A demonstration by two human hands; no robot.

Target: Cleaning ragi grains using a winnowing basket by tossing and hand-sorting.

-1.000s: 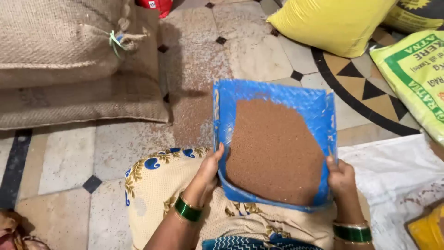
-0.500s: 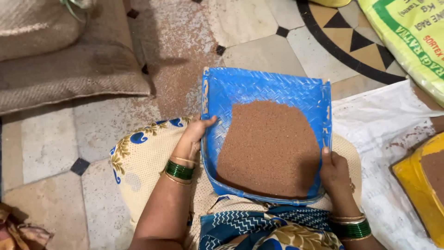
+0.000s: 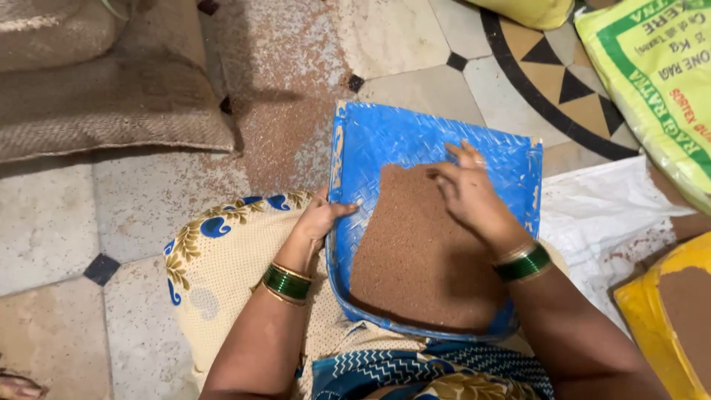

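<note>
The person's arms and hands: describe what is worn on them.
Both forearms are bare, with no sleeves in view. The left hand has a stack of glossy green bangles at the wrist, edged by thin gold-coloured ones. The right hand wears a similar band of green bangles with a gold-coloured one beside it. No gloves; any rings cannot be made out.

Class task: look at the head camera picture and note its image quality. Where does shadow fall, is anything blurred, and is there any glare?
Head view: soft, even light with no harsh glare; a dim shadow darkens the floor beside the burlap sack; the right hand is slightly blurred over the brown grain, while the left hand gripping the blue winnowing tray looks sharper.
</note>
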